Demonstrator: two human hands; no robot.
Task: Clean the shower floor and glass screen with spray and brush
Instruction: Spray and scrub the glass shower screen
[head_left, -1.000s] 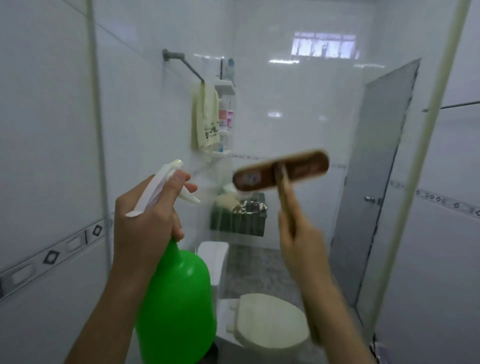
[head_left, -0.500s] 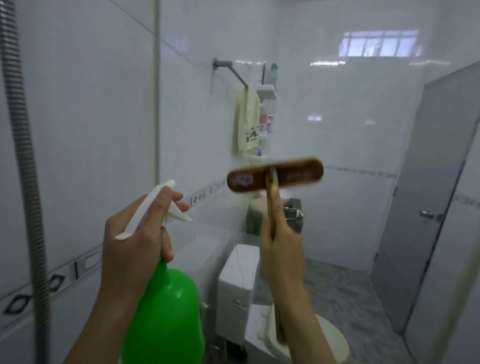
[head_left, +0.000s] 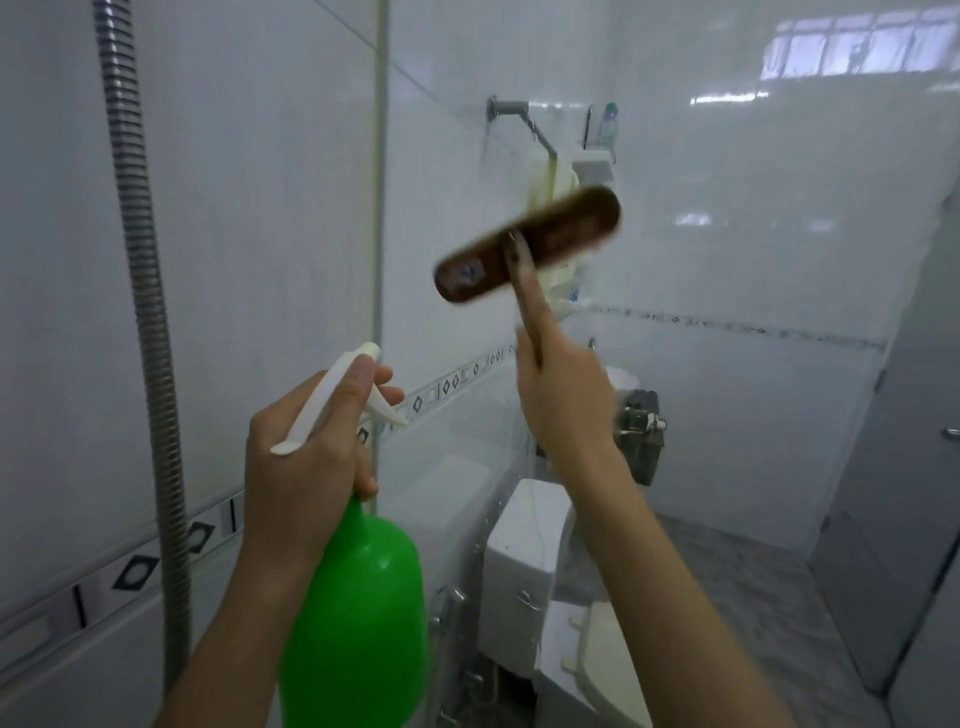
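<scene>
My left hand (head_left: 306, 462) grips the neck of a green spray bottle (head_left: 358, 618), with a finger over its white trigger head (head_left: 332, 400). My right hand (head_left: 563, 400) holds the handle of a brown wooden brush (head_left: 527, 244). The brush head is tilted, right end up, and blurred against the glass screen (head_left: 452, 218) in front of me. The screen's pale frame edge (head_left: 382, 182) runs vertically left of the brush. The shower floor is out of view.
A ribbed metal shower hose (head_left: 145, 291) hangs at the left along the white tiled wall. Through the glass I see a white toilet (head_left: 530, 566), a towel rail (head_left: 519, 114) with a pale towel, a corner shelf (head_left: 592, 166) and a grey door (head_left: 914, 467) at the right.
The view has swung further left. The brush has risen and tilted, its right end going up. My left hand keeps the same grip on the bottle.
</scene>
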